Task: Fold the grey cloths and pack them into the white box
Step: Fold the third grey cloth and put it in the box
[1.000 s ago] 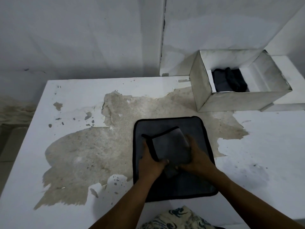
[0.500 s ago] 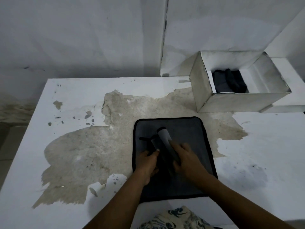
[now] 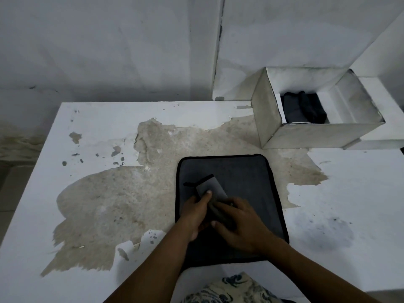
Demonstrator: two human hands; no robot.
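The left hand [image 3: 194,213] grips the folded grey cloth [image 3: 211,186] from its left, and the right hand [image 3: 242,221] seems curled over its near end. The bundle's long axis points away from the person, over the flat grey cloth [image 3: 240,176]. The white box [image 3: 306,136] lies far-right, nearer the right hand

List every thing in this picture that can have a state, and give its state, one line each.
folded grey cloth, folded narrow, held by both hands.
flat grey cloth, spread unfolded on the table.
white box, open, dark cloths inside.
left hand, grips the folded grey cloth.
right hand, grips the folded grey cloth.
table, white coating peeled away in patches.
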